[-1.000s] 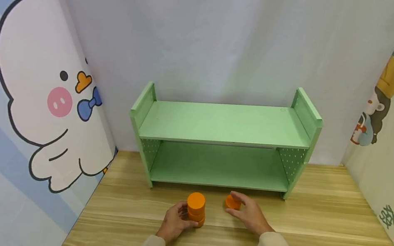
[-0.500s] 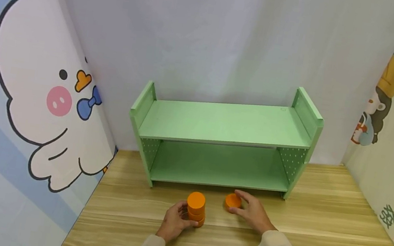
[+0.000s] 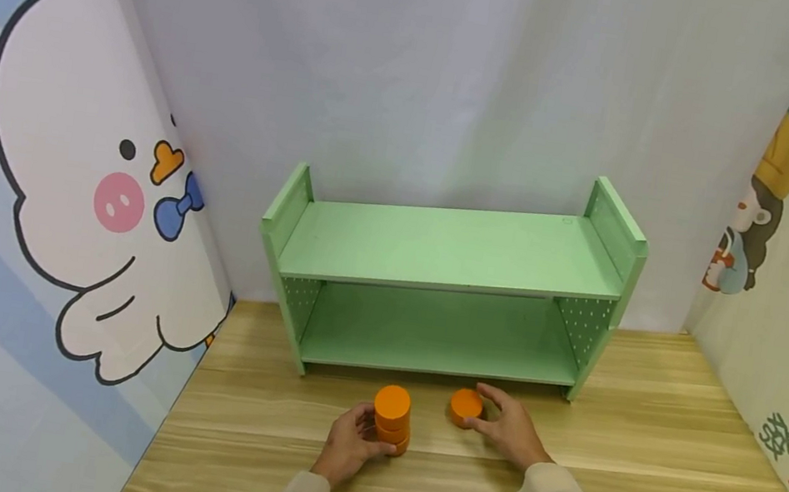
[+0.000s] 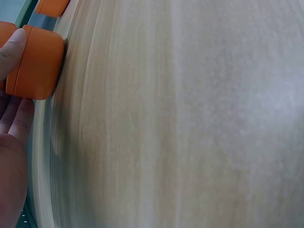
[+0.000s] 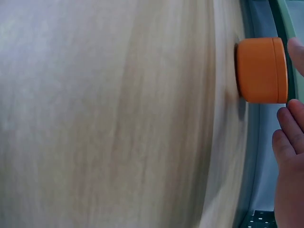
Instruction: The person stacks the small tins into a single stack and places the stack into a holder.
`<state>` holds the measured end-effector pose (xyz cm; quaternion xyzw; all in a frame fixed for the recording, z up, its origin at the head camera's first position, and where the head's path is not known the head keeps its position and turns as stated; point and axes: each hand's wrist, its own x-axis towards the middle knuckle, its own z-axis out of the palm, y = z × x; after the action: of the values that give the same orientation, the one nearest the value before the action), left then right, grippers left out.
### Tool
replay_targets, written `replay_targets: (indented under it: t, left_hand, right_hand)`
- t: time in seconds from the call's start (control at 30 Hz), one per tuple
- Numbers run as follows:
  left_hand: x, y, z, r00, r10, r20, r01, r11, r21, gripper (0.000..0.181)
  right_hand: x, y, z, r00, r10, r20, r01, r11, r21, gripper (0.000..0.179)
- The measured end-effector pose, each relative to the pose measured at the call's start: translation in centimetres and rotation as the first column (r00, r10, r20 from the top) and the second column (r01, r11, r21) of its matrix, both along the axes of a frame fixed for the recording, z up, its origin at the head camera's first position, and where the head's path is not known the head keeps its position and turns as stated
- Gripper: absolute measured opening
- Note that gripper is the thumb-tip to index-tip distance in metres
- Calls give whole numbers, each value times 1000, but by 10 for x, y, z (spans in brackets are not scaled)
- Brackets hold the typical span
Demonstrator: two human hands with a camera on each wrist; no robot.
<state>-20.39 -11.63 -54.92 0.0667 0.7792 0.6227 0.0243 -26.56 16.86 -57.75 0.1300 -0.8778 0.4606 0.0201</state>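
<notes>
A stack of round orange lidded containers [image 3: 392,415] stands upright on the wooden table, left of the head view's middle. Around its lower part, my left hand [image 3: 342,445] grips it between thumb and fingers. In the left wrist view, the thumb and fingers lie on either side of the orange container [image 4: 40,64]. A single low orange container [image 3: 466,407] sits to the right of the stack. Beside it, my right hand [image 3: 508,430] has its thumb and fingers spread apart. The right wrist view shows this container [image 5: 260,71] with fingertips close to its edge; contact is unclear.
Behind the containers stands a green two-tier shelf [image 3: 454,250], its lower board [image 3: 442,337] just above the table. Wood-grain table [image 3: 673,470] extends to both sides. Printed cloth walls close off the back and both sides.
My right hand has shifted slightly right, its fingers loosening from the single container, which stays on the table. The left hand and the stack look unchanged.
</notes>
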Motion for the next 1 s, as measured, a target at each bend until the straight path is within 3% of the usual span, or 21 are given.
replay_targets:
  t: [0.13, 0.4, 1.0]
  left_hand:
    - [-2, -1, -5, 1000, -3, -6, 3, 1000, 2, 52]
    - [-17, -5, -39, 1000, 10, -11, -10, 1000, -12, 60]
    - [-17, -5, -40, 1000, 13, 1, -13, 1000, -16, 58]
  right_hand:
    - [0, 0, 0, 1000, -6, 15, 6, 1000, -14, 68]
    - [-2, -2, -4, 1000, -5, 19, 6, 999, -40, 68]
    - [-2, -7, -8, 1000, -27, 4, 27, 999, -34, 62]
